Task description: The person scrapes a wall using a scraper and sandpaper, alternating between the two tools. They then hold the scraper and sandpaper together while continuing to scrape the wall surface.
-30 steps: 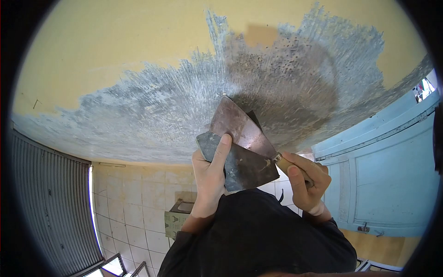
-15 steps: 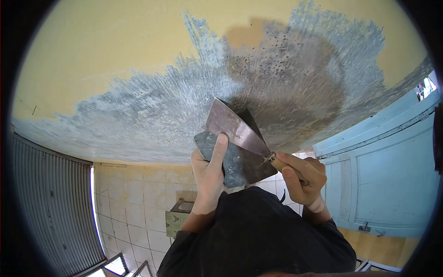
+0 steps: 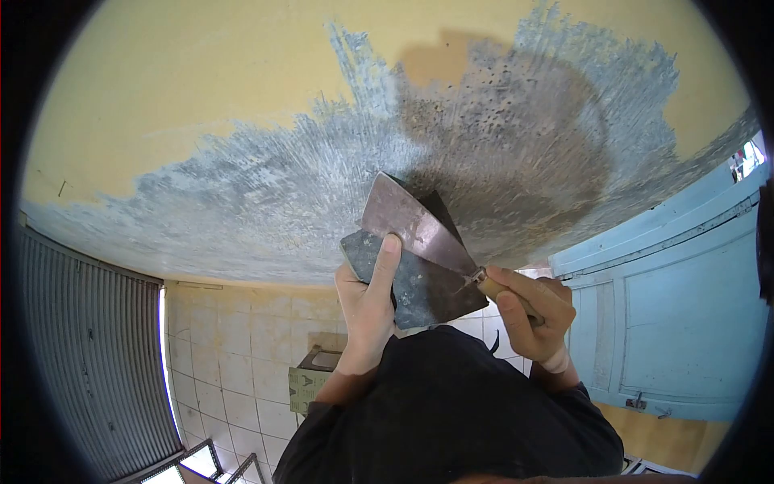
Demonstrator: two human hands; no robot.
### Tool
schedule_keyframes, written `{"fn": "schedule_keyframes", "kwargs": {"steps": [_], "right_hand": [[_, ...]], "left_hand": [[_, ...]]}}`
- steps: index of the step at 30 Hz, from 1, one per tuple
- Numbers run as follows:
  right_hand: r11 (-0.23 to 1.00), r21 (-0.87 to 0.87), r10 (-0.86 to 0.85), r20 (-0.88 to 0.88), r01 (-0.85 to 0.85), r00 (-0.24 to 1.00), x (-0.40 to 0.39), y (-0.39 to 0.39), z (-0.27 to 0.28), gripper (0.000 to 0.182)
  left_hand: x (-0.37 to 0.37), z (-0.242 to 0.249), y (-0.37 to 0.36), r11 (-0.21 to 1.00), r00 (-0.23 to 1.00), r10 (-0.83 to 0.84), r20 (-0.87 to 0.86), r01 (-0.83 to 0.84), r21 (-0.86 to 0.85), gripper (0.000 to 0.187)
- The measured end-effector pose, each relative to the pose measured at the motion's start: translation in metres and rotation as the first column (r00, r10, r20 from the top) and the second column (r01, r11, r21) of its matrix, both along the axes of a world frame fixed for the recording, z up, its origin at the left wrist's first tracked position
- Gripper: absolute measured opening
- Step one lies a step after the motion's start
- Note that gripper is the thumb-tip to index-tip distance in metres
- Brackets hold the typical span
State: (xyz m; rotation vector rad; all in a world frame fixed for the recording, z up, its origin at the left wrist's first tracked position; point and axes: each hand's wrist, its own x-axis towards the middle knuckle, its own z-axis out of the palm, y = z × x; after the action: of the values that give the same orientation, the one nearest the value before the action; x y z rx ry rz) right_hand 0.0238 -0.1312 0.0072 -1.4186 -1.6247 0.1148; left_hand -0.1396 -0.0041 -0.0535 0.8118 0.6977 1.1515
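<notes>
My right hand grips the wooden handle of a putty knife, its wide metal blade angled up and to the left. That blade lies across a dark grey flat plate with pale specks and a worn surface. My left hand is closed on the plate's left side, with the thumb on its front face close to the blade's lower edge and the fingers hidden behind. Another dark edge shows behind the blade. Beyond the tools stands a wall with yellow paint above and a scraped grey-blue patch below.
A light blue wooden door is at the right, and a corrugated metal shutter at the left. On the tiled floor stands a green printed box. Dark-framed panels lie at the lower left.
The view has shifted very slightly, with the wall now a little further right. Both hands keep the same hold on the putty knife and the plate.
</notes>
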Motion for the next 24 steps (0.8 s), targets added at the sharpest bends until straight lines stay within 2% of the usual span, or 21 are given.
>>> {"fn": "schedule_keyframes", "kwargs": {"steps": [3, 10, 12, 16, 24], "right_hand": [[1.0, -0.002, -0.017, -0.088, 0.017, 0.996, -0.008, -0.001, -0.002, 0.028], [0.998, -0.039, -0.052, -0.221, 0.044, 0.974, -0.021, -0.007, -0.002, 0.028], [0.993, -0.105, -0.086, -0.297, 0.057, 0.951, -0.024, -0.01, 0.001, 0.028], [0.989, -0.137, -0.102, -0.325, 0.06, 0.94, -0.027, -0.012, 0.001, 0.027], [0.995, -0.079, -0.085, -0.278, 0.066, 0.957, -0.027, -0.01, -0.006, 0.028]], "left_hand": [[-0.003, 0.002, -0.001, 1.0, 1.0, -0.021, -0.014, 0.021, -0.004, 0.02], [-0.009, 0.007, -0.006, 0.999, 0.999, 0.041, 0.019, -0.041, 0.015, 0.019], [-0.008, 0.009, -0.007, 0.998, 0.998, 0.053, 0.027, -0.054, 0.014, 0.019], [-0.01, 0.011, -0.009, 0.997, 0.997, 0.077, 0.019, -0.077, 0.008, 0.019], [-0.011, 0.006, -0.005, 0.998, 0.998, 0.06, 0.002, -0.061, 0.014, 0.022]]}}
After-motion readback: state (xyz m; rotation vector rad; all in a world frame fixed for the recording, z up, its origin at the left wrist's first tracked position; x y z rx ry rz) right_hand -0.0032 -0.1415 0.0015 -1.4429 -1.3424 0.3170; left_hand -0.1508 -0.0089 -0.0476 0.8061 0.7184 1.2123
